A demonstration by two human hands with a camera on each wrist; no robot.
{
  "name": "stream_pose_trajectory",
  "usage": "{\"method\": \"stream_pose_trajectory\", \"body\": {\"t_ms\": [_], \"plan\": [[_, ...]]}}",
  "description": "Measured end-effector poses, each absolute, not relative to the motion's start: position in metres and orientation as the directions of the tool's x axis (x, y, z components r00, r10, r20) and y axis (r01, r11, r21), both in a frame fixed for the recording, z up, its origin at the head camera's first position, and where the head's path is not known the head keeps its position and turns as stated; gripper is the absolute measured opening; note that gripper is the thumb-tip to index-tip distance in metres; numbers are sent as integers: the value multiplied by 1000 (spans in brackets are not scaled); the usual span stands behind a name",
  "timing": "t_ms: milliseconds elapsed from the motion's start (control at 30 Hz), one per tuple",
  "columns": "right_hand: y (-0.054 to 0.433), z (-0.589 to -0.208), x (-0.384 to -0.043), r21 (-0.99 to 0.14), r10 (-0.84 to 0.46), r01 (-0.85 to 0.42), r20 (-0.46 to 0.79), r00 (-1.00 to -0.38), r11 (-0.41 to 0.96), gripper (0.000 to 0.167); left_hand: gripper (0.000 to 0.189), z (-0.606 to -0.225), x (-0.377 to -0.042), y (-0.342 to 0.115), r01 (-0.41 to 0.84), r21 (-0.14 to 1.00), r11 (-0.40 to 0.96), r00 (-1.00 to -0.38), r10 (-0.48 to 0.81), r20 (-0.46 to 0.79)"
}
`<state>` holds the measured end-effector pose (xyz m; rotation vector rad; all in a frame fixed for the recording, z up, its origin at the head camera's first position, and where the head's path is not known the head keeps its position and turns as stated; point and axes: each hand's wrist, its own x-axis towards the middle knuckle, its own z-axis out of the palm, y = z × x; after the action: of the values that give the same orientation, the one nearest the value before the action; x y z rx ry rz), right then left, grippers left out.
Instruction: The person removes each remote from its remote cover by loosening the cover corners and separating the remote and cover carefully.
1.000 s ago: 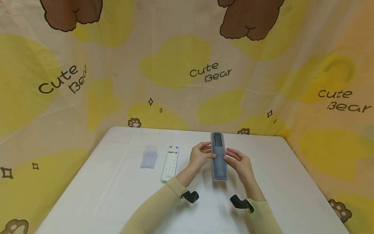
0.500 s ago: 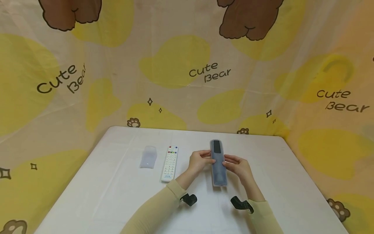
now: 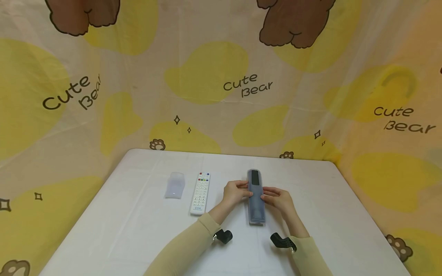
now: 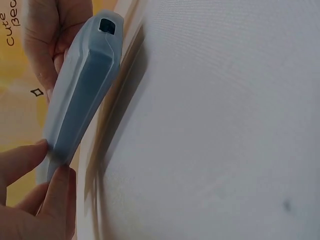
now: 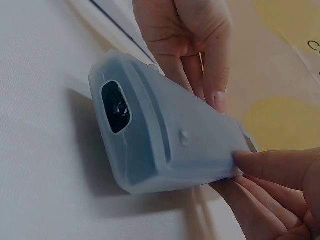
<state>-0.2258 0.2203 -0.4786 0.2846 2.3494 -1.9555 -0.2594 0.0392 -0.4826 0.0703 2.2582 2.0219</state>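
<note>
Both hands hold a dark remote control in a frosted, translucent sleeve (image 3: 256, 205), lengthwise and close over the white table. My left hand (image 3: 235, 193) pinches its left edge, thumb on top and fingers underneath. On the opposite edge, my right hand (image 3: 280, 198) pinches it the same way. A dark window shows at the sleeve's far end. In the right wrist view, the near end of the sleeve (image 5: 145, 175) has a rounded opening with dark material inside. The left wrist view shows the sleeve's side (image 4: 82, 100), with fingers of both hands along it.
To the left of the hands lies a white remote control (image 3: 200, 193) with small coloured buttons near its top. Beside it is a short, translucent cover piece (image 3: 175, 186). A patterned cloth (image 3: 203, 76) hangs behind the table (image 3: 138, 230). Black wrist mounts (image 3: 224, 236) stick out below the sleeves.
Both hands have brought the sleeved remote control down and slightly nearer to me, its far end dropping away from the table's back edge. The grip stays the same.
</note>
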Motion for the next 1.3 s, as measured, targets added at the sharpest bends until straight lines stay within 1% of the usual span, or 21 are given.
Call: {"method": "stream_pose_trajectory", "body": {"t_ms": [167,367,733,1000,1100,1300], "plan": [[219,-479,-226,-966,93,195,-181,-979,171,48,50,-486,-259,40,-40,991,128,-994,94,-52],[219,-479,-226,-961,94,201,-185,-978,192,48,50,-490,-261,40,-42,994,101,-993,102,-53],[221,-484,-230,-911,123,205,-171,-978,359,43,44,-491,-263,39,-51,970,236,-994,82,-72],[222,-485,-232,-864,156,233,-182,-971,446,41,42,-491,-262,40,-40,961,275,-995,79,-64],[222,-486,-232,-841,155,221,-165,-974,493,40,41,-490,-262,40,-42,958,283,-995,75,-66],[222,-485,-233,-825,171,229,-163,-972,517,38,40,-489,-263,40,-30,945,325,-996,72,-56]]}}
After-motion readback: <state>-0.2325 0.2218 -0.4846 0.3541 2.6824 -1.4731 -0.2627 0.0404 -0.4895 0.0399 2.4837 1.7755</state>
